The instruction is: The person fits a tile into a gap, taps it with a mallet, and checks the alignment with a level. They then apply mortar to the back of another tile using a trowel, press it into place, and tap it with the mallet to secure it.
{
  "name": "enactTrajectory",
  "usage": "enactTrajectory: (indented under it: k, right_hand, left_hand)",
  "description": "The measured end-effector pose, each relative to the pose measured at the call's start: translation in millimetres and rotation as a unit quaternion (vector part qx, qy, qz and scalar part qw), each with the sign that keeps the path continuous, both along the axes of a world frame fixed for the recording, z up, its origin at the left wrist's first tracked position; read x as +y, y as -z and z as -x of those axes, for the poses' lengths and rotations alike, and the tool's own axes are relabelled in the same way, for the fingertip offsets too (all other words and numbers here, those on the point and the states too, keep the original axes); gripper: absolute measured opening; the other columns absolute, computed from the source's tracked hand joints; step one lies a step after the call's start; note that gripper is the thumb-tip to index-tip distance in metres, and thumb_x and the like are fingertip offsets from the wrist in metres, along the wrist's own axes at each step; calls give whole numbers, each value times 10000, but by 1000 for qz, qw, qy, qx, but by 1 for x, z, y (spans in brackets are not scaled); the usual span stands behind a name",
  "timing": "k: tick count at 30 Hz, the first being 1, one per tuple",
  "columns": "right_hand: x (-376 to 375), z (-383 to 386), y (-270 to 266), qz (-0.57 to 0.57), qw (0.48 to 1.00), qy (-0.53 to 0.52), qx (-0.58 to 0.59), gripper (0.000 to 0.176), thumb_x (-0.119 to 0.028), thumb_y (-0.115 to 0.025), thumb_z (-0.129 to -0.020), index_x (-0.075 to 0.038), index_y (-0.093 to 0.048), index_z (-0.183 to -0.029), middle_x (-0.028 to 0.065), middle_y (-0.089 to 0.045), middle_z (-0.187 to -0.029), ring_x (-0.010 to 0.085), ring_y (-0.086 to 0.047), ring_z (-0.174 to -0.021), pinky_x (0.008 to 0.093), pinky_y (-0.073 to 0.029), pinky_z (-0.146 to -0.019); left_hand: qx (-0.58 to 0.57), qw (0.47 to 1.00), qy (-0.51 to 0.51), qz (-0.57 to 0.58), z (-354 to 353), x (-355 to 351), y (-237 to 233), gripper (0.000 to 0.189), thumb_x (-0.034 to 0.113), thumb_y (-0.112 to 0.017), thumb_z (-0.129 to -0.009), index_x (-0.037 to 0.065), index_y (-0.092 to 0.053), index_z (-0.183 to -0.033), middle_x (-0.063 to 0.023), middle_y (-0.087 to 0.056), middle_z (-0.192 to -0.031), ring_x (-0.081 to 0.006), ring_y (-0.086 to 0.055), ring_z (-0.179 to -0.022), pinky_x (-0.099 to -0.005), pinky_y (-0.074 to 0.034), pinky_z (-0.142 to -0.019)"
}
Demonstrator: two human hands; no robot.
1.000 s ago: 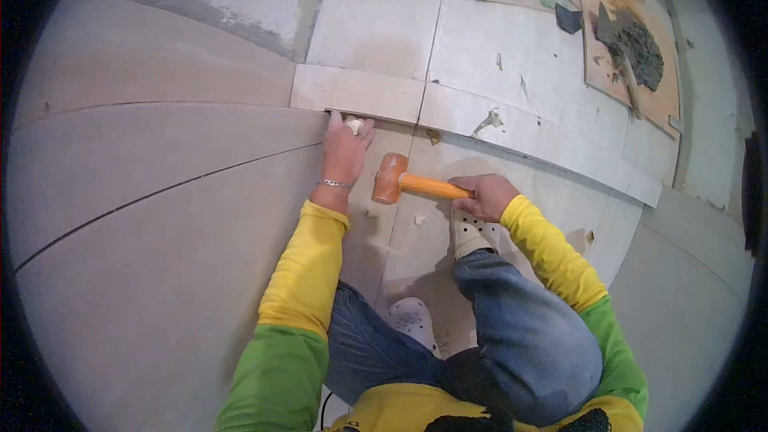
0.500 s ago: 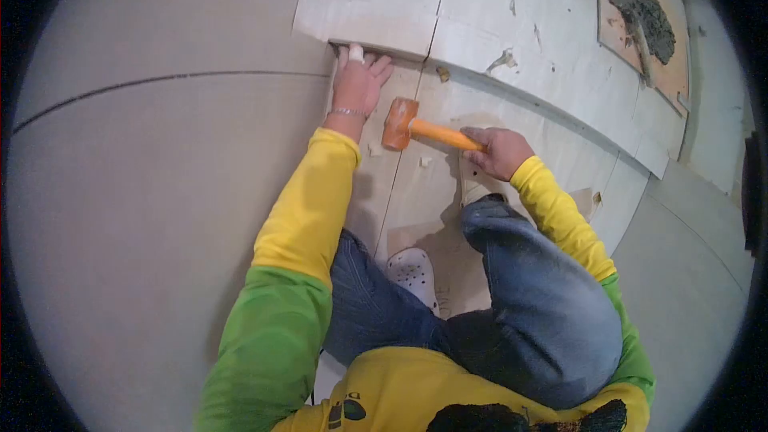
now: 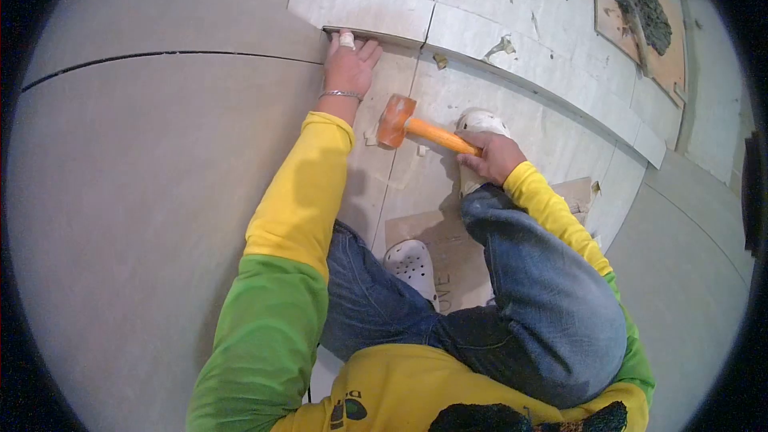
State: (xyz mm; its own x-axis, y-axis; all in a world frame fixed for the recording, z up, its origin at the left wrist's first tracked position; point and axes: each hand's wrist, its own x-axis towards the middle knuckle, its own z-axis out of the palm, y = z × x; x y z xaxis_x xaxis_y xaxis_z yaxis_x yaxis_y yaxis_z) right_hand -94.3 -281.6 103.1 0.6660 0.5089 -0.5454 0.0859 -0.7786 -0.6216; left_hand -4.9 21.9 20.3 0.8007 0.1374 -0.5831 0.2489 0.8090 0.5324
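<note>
My left hand (image 3: 350, 68) is stretched out with its fingers spread, the fingertips at the foot of the light tiled step's front edge (image 3: 376, 12). One of its fingers has a white wrapping. My right hand (image 3: 498, 158) is wrapped round the handle of an orange mallet (image 3: 396, 122). The mallet's head hangs over the pale floor tiles (image 3: 440, 92), to the right of and nearer than my left hand. It is held apart from the step edge. Under my right hand, part of a white clog (image 3: 482, 121) shows.
At the upper right lies a board (image 3: 676, 72) with a heap of grey mortar (image 3: 646, 20) and a stick-like tool. Large grey wall tiles (image 3: 176, 168) rise on the left. A cardboard sheet (image 3: 464, 260) lies under my other white clog (image 3: 410, 264). Small chips dot the tiles.
The camera view has shifted a little, and my left hand sits slightly higher in it. The white clog beside my right hand now shows more. My grip on the mallet is unchanged.
</note>
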Motion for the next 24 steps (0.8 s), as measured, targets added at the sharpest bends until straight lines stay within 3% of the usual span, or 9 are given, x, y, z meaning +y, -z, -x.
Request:
enactTrajectory:
  k: [12, 14, 16, 24]
  right_hand:
    - [2, -7, -1, -7, 1000, -17, 24, 472, -273, -687, -819, -127, -587, -1256, 192, -655, -1067, 365, -623, -995, 394, -481, -888]
    - [0, -6, 2, -18, 999, -30, 6, 447, -316, -654, -827, -143, -590, -1235, 187, -657, -1043, 384, -624, -957, 441, -493, -848]
    - [0, -5, 1, -20, 999, -28, -2, 444, -318, -655, -828, -148, -592, -1233, 187, -658, -1039, 385, -624, -954, 445, -494, -845]
    - [4, -9, -4, -8, 999, -37, -5, 452, -332, -656, -828, -175, -582, -1245, 183, -666, -1004, 380, -628, -938, 453, -493, -836]
  left_hand:
    - [51, 998, -29, -22, -5, -6, -10, 533, 265, -364, -1036, 137, -124, -1494, -262, -109, -1536, -441, -327, -1353, -541, -372, -1078]
    - [54, 998, -29, -25, -4, -6, -11, 530, 262, -362, -1037, 128, -127, -1492, -263, -111, -1536, -439, -330, -1351, -538, -377, -1076]
    - [31, 999, 2, -27, -2, -3, -9, 661, 307, -432, -1016, 184, -24, -1522, -289, -158, -1511, -446, -404, -1296, -502, -426, -1038]
    - [63, 997, 2, -53, 1, -4, -21, 597, 311, -426, -1019, 162, -118, -1509, -258, -235, -1495, -414, -424, -1293, -493, -436, -1026]
